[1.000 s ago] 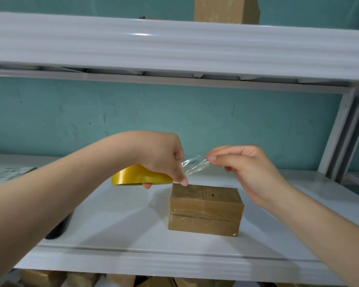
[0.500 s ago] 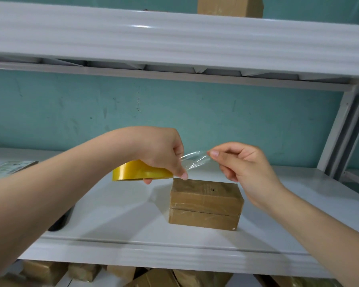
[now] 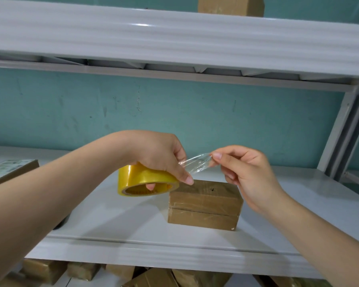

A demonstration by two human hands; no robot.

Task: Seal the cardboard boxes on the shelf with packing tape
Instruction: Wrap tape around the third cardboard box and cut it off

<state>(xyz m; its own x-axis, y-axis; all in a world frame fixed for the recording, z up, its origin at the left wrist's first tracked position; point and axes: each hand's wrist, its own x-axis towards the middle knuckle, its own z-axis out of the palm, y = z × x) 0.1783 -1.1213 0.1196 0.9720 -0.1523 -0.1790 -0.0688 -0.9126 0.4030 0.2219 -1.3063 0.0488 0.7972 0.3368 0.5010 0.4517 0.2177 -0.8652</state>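
A small brown cardboard box (image 3: 204, 206) sits on the white shelf (image 3: 116, 228), slightly right of centre. Just above its left end my left hand (image 3: 160, 156) grips a yellow roll of packing tape (image 3: 141, 180), its hole tilted toward me. A short clear strip of tape (image 3: 196, 163) runs from the roll to my right hand (image 3: 244, 172), which pinches the strip's free end between thumb and forefinger above the box's top.
A flat box (image 3: 10, 170) lies at the shelf's left end, and a dark object (image 3: 60, 223) shows under my left forearm. Another box (image 3: 230, 6) stands on the upper shelf. Several boxes (image 3: 145, 276) fill the shelf below. A grey upright post (image 3: 340, 129) rises at the right.
The tape roll has tipped so that its hole faces me. The clear strip between my hands has grown a little longer. Both hands stay above the box.
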